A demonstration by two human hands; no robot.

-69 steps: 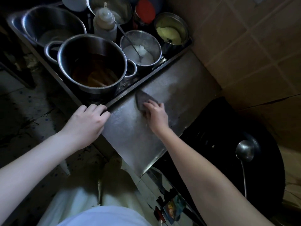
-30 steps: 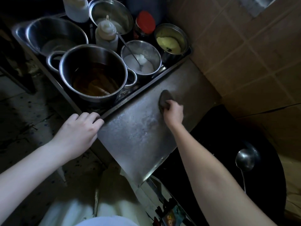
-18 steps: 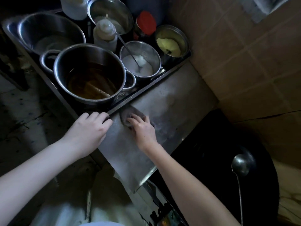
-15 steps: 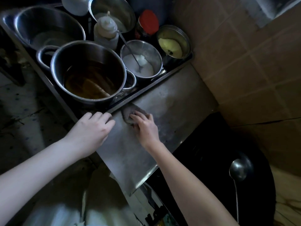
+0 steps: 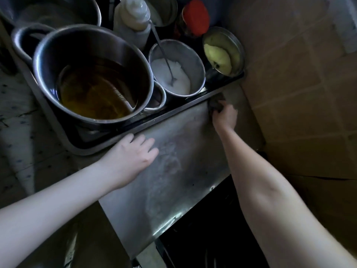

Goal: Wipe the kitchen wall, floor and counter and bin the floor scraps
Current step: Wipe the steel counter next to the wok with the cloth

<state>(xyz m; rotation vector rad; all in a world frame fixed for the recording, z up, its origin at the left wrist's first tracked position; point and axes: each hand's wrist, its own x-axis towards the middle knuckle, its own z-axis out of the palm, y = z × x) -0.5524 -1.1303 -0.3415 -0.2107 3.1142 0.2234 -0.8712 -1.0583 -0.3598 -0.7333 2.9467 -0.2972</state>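
Head: right hand [image 5: 225,117] grips cloth [image 5: 216,102], left hand [image 5: 133,152] flat.

Dim light, tan tiled wall [image 5: 299,84], speckled floor [image 5: 17,117]

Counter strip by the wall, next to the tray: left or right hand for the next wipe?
Right. The right hand grips the cloth beside that strip, close to the wall. The left hand lies flat on the counter towards its front, holding nothing, farther off.
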